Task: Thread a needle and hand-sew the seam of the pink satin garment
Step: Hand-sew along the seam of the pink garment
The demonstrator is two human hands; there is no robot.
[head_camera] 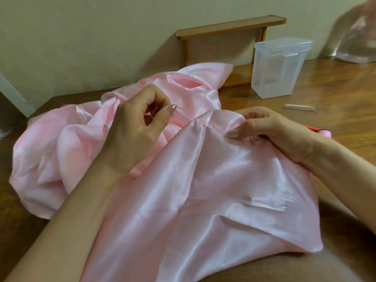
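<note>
The pink satin garment (213, 180) lies bunched on the wooden table and drapes over my lap. My left hand (138, 123) pinches a thin needle (181, 108) between thumb and fingers, its tip pointing right, above the fabric. My right hand (270, 131) pinches the folded seam edge (215, 127) of the garment, thumb on top, and holds it raised. The thread is too fine to make out.
A clear plastic box (278, 66) stands at the back right, in front of a small wooden shelf (230, 27). A small clear needle tube (299, 107) lies on the wooden table (335, 94). A red and pink object (321, 132) peeks out behind my right wrist. Clear plastic wrap (360, 37) sits far right.
</note>
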